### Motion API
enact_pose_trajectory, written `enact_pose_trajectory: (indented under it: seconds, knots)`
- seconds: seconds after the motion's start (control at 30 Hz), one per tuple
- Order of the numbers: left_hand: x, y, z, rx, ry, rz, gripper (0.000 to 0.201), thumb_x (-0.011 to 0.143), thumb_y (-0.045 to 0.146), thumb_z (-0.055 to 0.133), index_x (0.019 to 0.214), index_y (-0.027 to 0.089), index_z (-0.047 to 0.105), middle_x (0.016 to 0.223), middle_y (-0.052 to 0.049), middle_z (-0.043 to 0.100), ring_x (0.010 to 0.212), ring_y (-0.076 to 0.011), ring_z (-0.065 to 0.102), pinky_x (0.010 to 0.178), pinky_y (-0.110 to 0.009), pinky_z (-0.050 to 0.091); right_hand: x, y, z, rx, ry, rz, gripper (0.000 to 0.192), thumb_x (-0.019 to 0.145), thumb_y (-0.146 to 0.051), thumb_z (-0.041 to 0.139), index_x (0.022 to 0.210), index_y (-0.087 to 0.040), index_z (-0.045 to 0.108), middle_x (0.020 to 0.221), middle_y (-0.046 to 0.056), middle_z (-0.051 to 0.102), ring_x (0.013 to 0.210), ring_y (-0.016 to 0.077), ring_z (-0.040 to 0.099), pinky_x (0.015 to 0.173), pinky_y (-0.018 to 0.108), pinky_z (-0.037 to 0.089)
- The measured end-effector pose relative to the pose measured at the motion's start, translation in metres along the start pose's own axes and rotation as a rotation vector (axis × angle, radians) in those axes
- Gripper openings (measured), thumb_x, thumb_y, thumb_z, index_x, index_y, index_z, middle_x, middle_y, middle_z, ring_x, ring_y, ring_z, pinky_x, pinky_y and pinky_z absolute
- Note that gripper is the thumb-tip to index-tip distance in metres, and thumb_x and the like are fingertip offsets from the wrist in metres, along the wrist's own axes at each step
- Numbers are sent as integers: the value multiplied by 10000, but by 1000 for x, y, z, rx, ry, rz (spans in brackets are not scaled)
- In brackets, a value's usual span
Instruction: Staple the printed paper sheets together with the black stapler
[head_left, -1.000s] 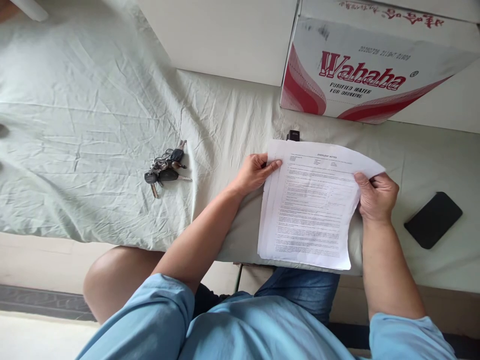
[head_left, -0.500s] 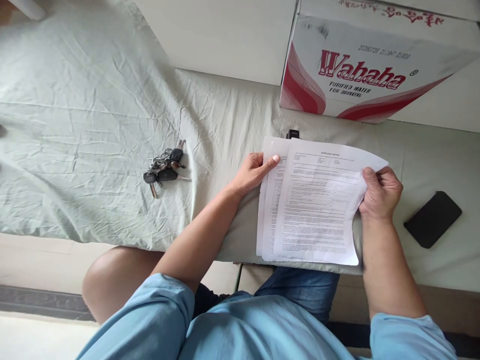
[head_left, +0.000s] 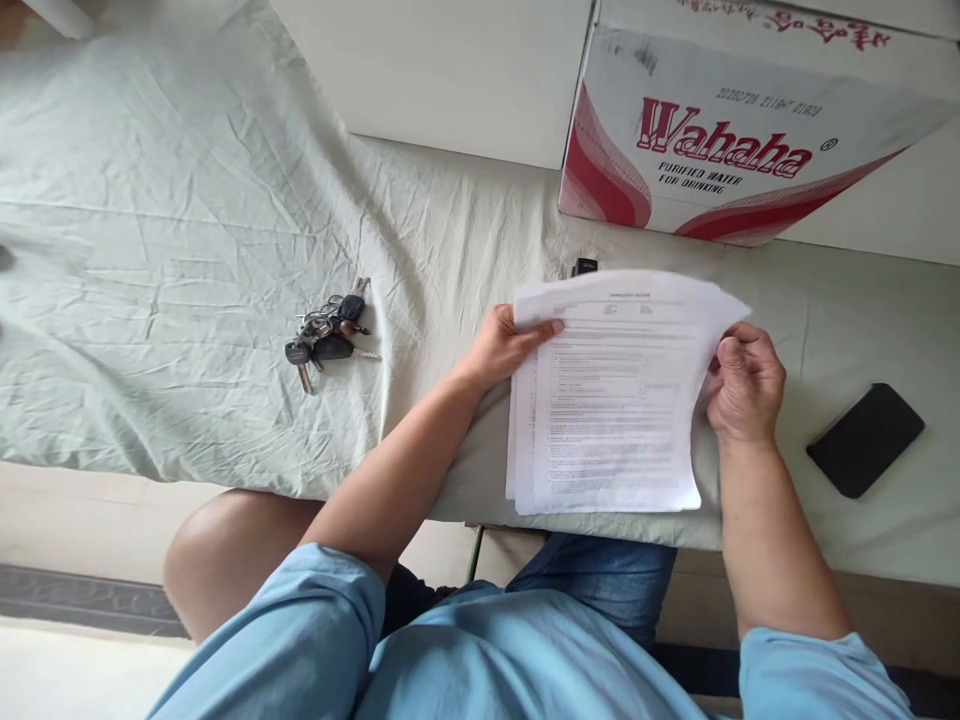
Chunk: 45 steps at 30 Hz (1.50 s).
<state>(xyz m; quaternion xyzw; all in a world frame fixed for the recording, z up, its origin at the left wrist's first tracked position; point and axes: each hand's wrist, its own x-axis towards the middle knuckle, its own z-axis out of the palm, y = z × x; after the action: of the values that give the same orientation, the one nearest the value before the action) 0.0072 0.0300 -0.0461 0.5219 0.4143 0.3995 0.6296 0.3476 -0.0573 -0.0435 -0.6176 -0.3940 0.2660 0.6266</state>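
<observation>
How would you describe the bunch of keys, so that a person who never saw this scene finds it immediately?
Start from the wrinkled pale green sheet that covers the surface. The bunch of keys lies on it, left of the left hand that holds the stack of papers. It is the only metal cluster with dark fobs; the black phone lies flat on the far right.

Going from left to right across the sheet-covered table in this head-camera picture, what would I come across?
Bunch of keys → left hand → stack of printed papers → right hand → black phone. Both hands grip the papers' side edges.
</observation>
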Motion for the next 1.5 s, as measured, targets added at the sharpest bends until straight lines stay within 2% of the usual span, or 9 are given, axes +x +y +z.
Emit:
enact_pose_trajectory:
  seconds: [0.23,0.4,0.53,0.73,0.83,0.93,1.2,1.33,1.5]
  knots:
    - [21,-12,-14,-256,373,164,790,866,839,920,1342,224,781,1430,-160,858,1515,-391,746,1225,-530,678,-1,-28,2,244,-244,197,850,829,-1060,658,1210,-323,842,1235,155,858,1293,408,805,1027,576,696]
    - [20,-6,-2,-421,399,189,808,772,752,1037,1331,210,823,1460,-142,860,1663,-374,637,1417,-529,532,-16,-25,13,107,-381,117,870,668,-853,1017,1356,-362,812,1328,95,867,1434,396,778,1210,610,669]
    - [9,10,2,-456,319,164,715,728,664,1098,1241,215,882,1336,-125,903,1579,-387,717,1403,-530,544,-15,-25,15,68,-206,-151,661,769,-512,1086,1351,-324,835,1426,57,857,1534,361,739,1356,630,573]
    - [-4,26,-39,-303,109,241,620,643,684,1129,1028,248,915,971,-55,902,1209,-352,890,1130,-475,719,-1,-53,-5,180,-8,-481,463,902,-373,995,1345,-375,860,1518,38,821,1576,468,713,1164,712,706]
    - [-2,20,-63,-119,41,236,558,591,648,1156,854,239,883,827,-16,843,891,-272,880,861,-394,748,-5,-52,-16,162,-48,-477,411,871,-345,1032,1259,-353,895,1399,44,872,1504,452,769,1160,692,717]
    - [1,16,-74,-9,-8,163,613,560,619,1173,942,220,907,895,-30,860,833,-225,840,767,-331,721,-14,-42,-16,45,-151,-353,366,803,-337,1088,1126,-283,923,1266,73,911,1439,417,809,1228,674,685]
    - [-2,22,-64,18,-23,176,508,668,623,1131,778,201,870,840,-30,845,742,-192,788,701,-330,692,-17,-32,-9,38,-39,-420,496,642,-418,1160,1033,-260,898,1195,66,924,1459,395,794,1308,658,620]
    - [2,28,-68,-48,12,283,514,649,569,1151,985,247,931,911,-10,864,834,-199,827,776,-324,707,-19,-34,-24,78,-177,-390,609,533,-319,1202,1057,-250,901,1339,90,908,1508,400,764,1293,630,640]
    - [0,27,-68,-32,-34,243,454,663,575,1135,810,229,883,787,-4,817,835,-232,846,830,-375,736,-21,-31,-21,70,-183,-365,632,591,-206,1166,1163,-269,905,1200,56,932,1398,373,826,1245,636,675]
